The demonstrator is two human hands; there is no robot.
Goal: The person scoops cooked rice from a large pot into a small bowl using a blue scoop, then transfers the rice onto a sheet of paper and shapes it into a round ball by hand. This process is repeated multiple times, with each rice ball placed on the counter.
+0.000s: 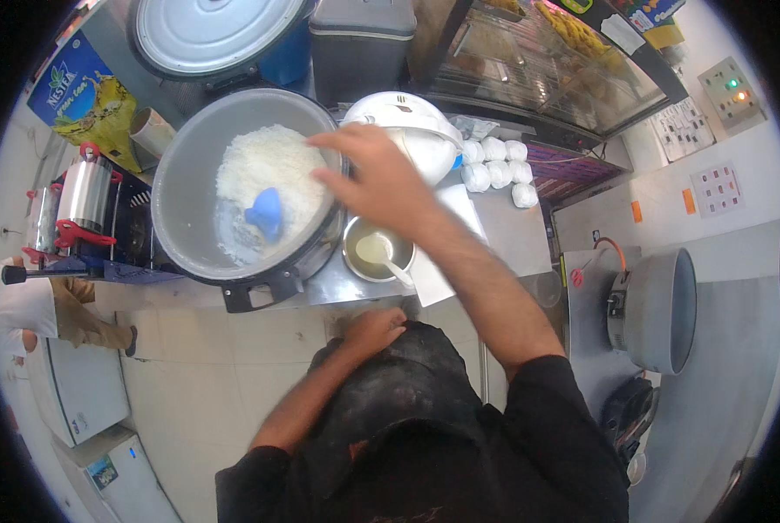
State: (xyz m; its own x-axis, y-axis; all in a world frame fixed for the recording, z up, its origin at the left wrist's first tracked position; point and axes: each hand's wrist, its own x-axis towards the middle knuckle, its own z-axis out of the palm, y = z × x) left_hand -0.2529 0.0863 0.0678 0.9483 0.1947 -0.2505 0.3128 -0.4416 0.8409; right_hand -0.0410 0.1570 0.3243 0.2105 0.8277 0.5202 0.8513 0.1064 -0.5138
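Observation:
My right hand (363,160) reaches over the right rim of a large grey cooking pot (184,196), fingers spread and nothing visible in them. White cooked rice (269,157) is heaped inside the pot, and a blue plastic scoop (267,212) lies on it. My left hand (375,330) rests low against my dark clothing, its fingers curled; whether they hold the fabric is hidden. Under my right forearm stand a small steel bowl (354,255) with a white-handled ladle (396,271) in it, and some white paper sheets (435,278).
Beyond my right hand is a white lidded appliance (396,108). Several white wrapped portions (494,173) sit to its right, below a glass food display case (533,72). A round steel machine (658,314) stands at right. A person (30,307) is at far left.

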